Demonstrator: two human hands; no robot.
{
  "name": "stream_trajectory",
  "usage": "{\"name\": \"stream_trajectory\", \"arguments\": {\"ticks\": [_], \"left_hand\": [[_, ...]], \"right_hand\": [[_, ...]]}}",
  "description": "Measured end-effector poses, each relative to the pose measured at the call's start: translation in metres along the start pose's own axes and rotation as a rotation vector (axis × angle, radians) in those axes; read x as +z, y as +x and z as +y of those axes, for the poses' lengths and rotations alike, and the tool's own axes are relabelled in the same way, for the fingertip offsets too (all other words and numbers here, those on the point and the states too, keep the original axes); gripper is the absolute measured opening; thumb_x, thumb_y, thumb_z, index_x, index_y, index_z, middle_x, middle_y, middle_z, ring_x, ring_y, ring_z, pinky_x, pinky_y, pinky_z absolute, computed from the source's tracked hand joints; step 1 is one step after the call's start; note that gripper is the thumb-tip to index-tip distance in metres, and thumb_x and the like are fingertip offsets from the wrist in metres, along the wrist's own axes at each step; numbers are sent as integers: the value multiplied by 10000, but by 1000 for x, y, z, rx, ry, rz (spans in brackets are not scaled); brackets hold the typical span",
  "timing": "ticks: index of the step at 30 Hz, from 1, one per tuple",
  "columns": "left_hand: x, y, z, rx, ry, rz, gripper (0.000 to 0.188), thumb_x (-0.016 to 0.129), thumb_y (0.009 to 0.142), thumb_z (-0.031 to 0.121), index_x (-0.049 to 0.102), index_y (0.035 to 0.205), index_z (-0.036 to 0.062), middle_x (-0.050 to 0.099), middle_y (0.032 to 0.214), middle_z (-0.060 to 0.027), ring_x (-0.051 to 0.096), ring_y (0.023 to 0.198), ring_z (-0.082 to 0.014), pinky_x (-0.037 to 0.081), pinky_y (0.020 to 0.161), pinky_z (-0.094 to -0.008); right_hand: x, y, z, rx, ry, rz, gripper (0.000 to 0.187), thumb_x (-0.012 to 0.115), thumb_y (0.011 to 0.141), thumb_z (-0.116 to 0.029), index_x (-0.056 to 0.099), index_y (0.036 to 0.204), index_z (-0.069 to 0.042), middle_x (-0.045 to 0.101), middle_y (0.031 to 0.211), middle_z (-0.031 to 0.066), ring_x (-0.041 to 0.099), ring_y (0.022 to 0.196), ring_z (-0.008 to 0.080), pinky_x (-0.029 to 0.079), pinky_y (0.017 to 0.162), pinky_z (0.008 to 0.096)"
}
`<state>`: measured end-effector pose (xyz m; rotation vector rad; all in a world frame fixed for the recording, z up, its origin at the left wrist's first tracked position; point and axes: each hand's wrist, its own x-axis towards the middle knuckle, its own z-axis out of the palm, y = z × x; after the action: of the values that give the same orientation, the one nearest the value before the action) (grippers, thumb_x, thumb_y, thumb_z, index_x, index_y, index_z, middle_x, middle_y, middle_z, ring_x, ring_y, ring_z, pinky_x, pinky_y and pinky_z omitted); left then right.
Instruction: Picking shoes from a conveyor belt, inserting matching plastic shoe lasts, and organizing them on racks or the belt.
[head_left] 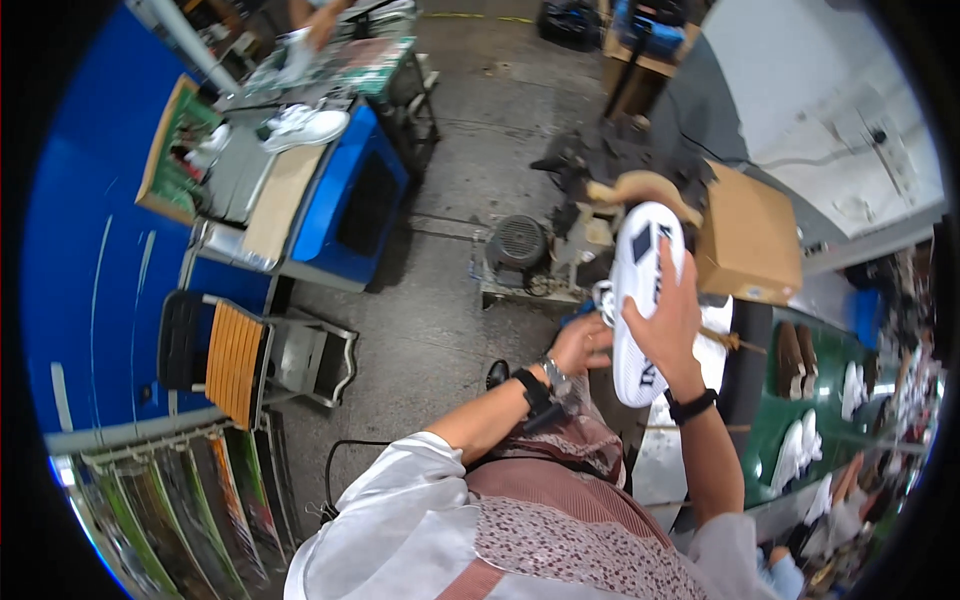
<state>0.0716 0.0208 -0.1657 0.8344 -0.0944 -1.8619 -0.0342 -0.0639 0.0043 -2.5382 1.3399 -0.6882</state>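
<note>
A white shoe [630, 345] with black markings on its sole is held up in front of me, sole toward the view. My right hand [668, 318] grips it across the sole, thumb on one side and fingers stretched along the other. Close by the shoe's lace side is my left hand [582, 345], fingers apart, with nothing visible in it. Whether its fingertips touch the shoe is hard to tell. Just beyond the shoe's tip, a tan curved piece [645, 187] sits on a dark machine.
A cardboard box [748, 240] stands right of the shoe. An electric motor [518, 240] sits low ahead. At right, a green table [765, 425] carries several shoes. Left are a slatted chair [235, 362], a blue machine [325, 205] topped by white shoes [310, 130], and a rack [190, 500].
</note>
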Motion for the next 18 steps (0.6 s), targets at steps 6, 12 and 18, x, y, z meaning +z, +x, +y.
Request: {"name": "stream_trajectory", "arguments": {"ticks": [6, 12, 18], "left_hand": [[79, -13, -4, 51, -546, -368, 754, 423, 985, 660, 389, 1512, 123, 562, 1415, -96, 580, 1252, -253, 469, 1062, -396], [78, -14, 0, 87, -426, -282, 782, 448, 970, 676, 427, 1488, 91, 588, 1364, -139, 626, 1170, -259, 516, 985, -369], [71, -9, -4, 101, -429, -320, 758, 453, 984, 644, 445, 1474, 66, 593, 1352, -154, 629, 1172, -258, 523, 971, -367]], "right_hand": [[0, -6, -7, -3, -2, 0, 892, 750, 742, -157, 340, 1527, -55, 390, 1443, 311, 455, 1287, 491, 426, 1041, 477], [5, -14, -8, -19, -32, 60, 884, 747, 772, -171, 320, 1537, -52, 330, 1487, 349, 401, 1335, 511, 387, 1081, 499], [5, -19, -13, -20, 21, 139, 855, 740, 778, -162, 334, 1521, -42, 310, 1493, 335, 411, 1323, 514, 401, 1059, 507]]}}
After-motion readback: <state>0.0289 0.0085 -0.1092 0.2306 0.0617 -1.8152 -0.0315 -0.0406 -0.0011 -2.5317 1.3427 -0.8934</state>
